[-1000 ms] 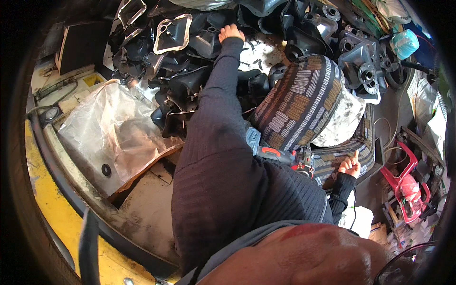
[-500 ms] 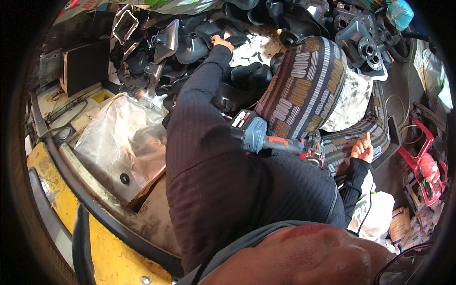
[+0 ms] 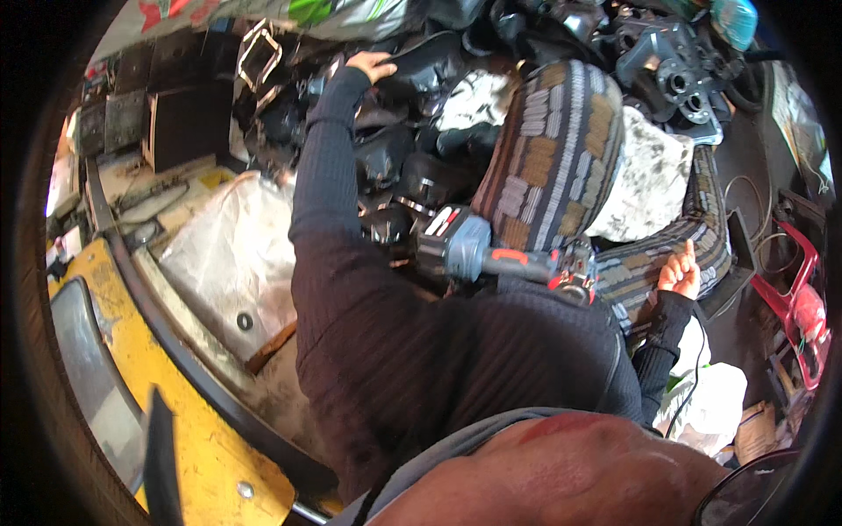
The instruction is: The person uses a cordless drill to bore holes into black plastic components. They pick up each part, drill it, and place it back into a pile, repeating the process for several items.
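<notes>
Hands are well apart: left hand (image 3: 373,67) at a black part (image 3: 425,68) in the pile (image 3: 381,159), grip cannot be told; right hand (image 3: 681,273) by the patterned seat (image 3: 631,273), index finger (image 3: 690,250) extended, hold unclear. Cordless tool (image 3: 504,261) lies near the seat. Yellow panel (image 3: 206,438) bounds the left; right of the seat, dark floor (image 3: 745,153) runs toward a red frame (image 3: 809,316).

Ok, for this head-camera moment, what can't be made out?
All in the head view:
Left hand: too blurred to tell whether it grips or only rests on the dark part.
Right hand: the downward angle hides whether it touches the patterned fabric behind it.
White bag: partly hidden by the right sleeve.
Pale plastic: cut off by the top edge.
</notes>
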The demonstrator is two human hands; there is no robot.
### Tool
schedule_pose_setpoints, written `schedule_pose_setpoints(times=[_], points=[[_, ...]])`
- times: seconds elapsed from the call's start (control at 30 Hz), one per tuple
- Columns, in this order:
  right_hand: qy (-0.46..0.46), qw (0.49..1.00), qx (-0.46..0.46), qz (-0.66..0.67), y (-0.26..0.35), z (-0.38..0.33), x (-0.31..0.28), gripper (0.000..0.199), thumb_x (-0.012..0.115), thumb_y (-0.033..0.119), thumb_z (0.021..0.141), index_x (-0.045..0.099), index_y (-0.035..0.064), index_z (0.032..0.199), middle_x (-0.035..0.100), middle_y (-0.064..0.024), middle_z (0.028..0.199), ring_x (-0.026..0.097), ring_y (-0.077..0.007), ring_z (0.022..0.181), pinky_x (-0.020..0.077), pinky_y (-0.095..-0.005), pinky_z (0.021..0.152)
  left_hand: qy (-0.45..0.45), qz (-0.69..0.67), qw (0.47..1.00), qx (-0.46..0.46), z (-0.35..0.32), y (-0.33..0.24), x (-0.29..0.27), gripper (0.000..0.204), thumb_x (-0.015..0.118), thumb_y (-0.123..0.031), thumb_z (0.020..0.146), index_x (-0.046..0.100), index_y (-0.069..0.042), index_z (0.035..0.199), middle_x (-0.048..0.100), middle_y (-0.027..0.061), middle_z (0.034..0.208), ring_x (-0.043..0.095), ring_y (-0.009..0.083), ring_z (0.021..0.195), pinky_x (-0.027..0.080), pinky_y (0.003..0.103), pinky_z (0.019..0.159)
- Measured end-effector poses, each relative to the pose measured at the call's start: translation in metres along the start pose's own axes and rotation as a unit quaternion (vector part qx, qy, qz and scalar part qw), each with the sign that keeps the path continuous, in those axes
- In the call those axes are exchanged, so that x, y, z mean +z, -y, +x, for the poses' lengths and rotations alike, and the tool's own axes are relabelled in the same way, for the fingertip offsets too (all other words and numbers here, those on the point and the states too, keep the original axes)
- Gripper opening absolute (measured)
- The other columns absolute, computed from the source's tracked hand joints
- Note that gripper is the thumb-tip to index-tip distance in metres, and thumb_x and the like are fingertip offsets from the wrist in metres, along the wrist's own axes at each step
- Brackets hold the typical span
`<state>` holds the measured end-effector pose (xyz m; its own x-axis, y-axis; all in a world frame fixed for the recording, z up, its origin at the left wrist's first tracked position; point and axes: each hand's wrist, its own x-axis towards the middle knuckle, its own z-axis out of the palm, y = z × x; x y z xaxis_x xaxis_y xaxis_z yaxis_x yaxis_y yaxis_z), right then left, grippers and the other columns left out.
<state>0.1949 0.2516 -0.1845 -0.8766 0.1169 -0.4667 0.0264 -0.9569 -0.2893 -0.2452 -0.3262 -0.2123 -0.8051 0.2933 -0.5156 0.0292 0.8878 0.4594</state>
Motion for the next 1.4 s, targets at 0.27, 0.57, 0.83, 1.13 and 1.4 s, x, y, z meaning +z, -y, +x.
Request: schedule_pose_setpoints(times=[0.27, 0.57, 0.83, 1.13, 1.4], points=[[-0.012, 1.000, -0.008, 0.025, -0.008, 0.001, 0.009, 0.042, 0.052, 0.007, 0.080, 0.042, -0.0001, 0.120, 0.039, -0.0006, 0.071, 0.038, -0.0120, 0.058, 0.0334, -0.0234, 0.048, -0.065, -0.487, 0.870, 0.038, -0.008, -0.150, 0.001, 0.037, 0.070, -0.021, 0.076, 0.055, 0.000, 0.103, 0.056, 0.0097, 0.102, 0.058, 0.0210, 0.077, 0.055, 0.034, 0.052], [-0.010, 0.990, -0.124, 0.067, 0.024, -0.012, 0.017, 0.030, 0.049, 0.015, 0.089, 0.046, -0.0001, 0.115, 0.037, 0.0028, 0.065, 0.032, -0.0083, 0.051, 0.0291, -0.0214, 0.043, 0.172, -0.372, 0.885, 0.224, -0.014, -0.362, 0.031, 0.047, 0.065, -0.023, 0.080, 0.047, -0.003, 0.119, 0.059, 0.0125, 0.106, 0.061, 0.0199, 0.083, 0.055, 0.035, 0.053], [-0.412, 0.854, -0.318, -0.011, 0.121, -0.073, -0.093, 0.032, 0.055, 0.012, 0.085, 0.052, 0.0080, 0.117, 0.042, -0.0004, 0.067, 0.029, -0.0091, 0.044, 0.0273, -0.0216, 0.038, 0.364, -0.114, 0.911, 0.157, 0.012, -0.386, 0.189, 0.063, 0.068, -0.033, 0.075, 0.043, -0.006, 0.126, 0.054, 0.0115, 0.113, 0.057, 0.0217, 0.086, 0.052, 0.033, 0.050], [-0.572, 0.449, -0.019, -0.686, 0.149, -0.045, -0.189, 0.034, 0.063, 0.043, 0.074, 0.067, 0.0204, 0.099, 0.065, -0.0065, 0.089, 0.061, -0.0218, 0.080, 0.0472, -0.0380, 0.069, 0.067, 0.219, 0.914, 0.335, 0.047, -0.367, 0.259, 0.055, 0.062, -0.041, 0.074, 0.051, -0.015, 0.122, 0.057, 0.0209, 0.109, 0.056, 0.0329, 0.100, 0.045, 0.037, 0.085], [-0.519, 0.355, 0.061, -0.776, 0.147, -0.025, -0.170, 0.035, 0.055, 0.039, 0.077, 0.067, 0.0122, 0.097, 0.062, -0.0169, 0.103, 0.060, -0.0311, 0.097, 0.0477, -0.0402, 0.080, 0.127, -0.005, 0.950, 0.285, -0.028, -0.360, 0.233, 0.055, 0.067, -0.034, 0.076, 0.049, -0.015, 0.124, 0.061, 0.0107, 0.107, 0.061, 0.0195, 0.091, 0.049, 0.031, 0.077]])
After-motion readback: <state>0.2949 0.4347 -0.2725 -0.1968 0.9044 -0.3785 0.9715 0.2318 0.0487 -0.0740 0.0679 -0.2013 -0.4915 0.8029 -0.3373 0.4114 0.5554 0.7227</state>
